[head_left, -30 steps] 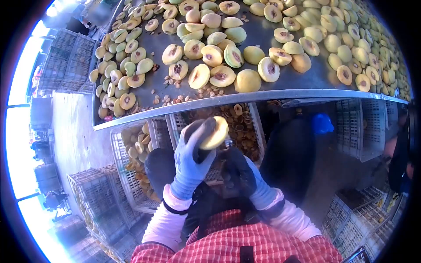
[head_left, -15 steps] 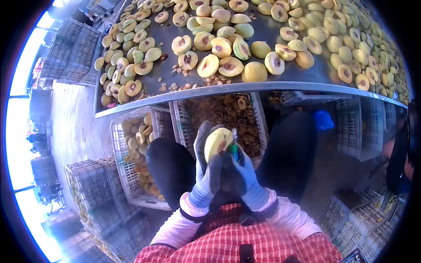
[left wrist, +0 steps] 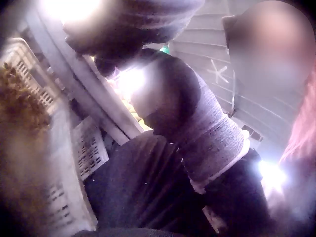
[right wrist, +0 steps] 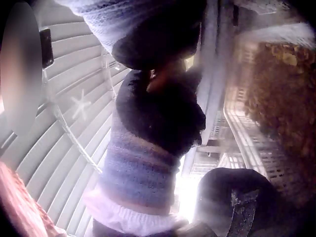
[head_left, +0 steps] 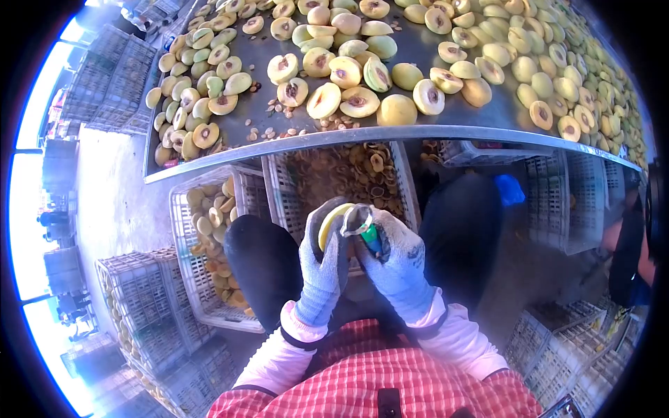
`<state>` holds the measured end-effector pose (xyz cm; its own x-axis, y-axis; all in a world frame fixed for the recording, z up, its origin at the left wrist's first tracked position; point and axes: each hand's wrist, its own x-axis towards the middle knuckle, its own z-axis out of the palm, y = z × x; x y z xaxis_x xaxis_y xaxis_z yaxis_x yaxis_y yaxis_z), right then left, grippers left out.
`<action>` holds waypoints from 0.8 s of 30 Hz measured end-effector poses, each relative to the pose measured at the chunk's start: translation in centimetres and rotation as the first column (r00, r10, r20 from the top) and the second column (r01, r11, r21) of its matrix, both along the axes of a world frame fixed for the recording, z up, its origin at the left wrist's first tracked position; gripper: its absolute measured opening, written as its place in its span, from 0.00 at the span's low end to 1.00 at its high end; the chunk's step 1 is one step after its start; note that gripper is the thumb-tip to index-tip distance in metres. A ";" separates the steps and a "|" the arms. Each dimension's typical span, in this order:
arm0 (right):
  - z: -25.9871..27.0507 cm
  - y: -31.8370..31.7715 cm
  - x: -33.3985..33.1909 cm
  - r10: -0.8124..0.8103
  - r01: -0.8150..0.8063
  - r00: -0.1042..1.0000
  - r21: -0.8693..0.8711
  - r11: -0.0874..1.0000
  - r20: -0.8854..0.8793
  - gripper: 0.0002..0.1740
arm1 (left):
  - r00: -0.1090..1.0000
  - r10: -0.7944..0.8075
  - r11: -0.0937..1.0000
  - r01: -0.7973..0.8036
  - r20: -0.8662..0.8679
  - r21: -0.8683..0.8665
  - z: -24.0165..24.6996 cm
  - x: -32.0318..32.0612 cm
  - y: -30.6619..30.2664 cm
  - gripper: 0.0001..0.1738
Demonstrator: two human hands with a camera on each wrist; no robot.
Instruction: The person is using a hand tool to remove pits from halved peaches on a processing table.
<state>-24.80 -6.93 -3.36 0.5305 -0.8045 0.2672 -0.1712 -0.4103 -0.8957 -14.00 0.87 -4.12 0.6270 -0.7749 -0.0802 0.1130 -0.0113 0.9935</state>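
My left hand, in a blue-grey work glove with a dark palm, grips a yellow peach half over my lap in the head view. The half stands on edge, and its cut face is turned out of sight. My right hand, gloved alike, holds a hand tool with a green and blue handle and a metal loop at its head. The loop sits right at the peach half, between the two hands. Both wrist views show the gloves close together, dark against bright light, with the fruit mostly hidden.
Halved peaches and loose pits cover much of a metal-edged table ahead. Below it stands a white crate of brown scraps; a second crate at the left holds peach halves. Stacked crates rise at far left.
The left hand has brought the peach half down and inward to the right hand, turning it on edge. The tool's metal loop has come up against the fruit.
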 end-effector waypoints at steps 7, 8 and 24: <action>0.4 2.6 -0.8 0.135 -0.136 0.991 0.083 0.987 0.010 0.12 | 0.939 0.119 0.992 -0.122 -0.324 0.012 0.1 -0.5 0.4 0.20; 0.3 2.5 -0.9 0.149 -0.154 0.988 0.171 0.973 0.044 0.13 | 0.924 0.153 0.988 -0.143 -0.350 0.052 0.7 -0.4 0.1 0.20; -1.3 3.1 -1.7 0.157 -0.152 0.988 0.248 0.957 -0.003 0.14 | 0.973 0.163 0.986 -0.157 -0.161 0.052 1.0 -1.6 0.1 0.22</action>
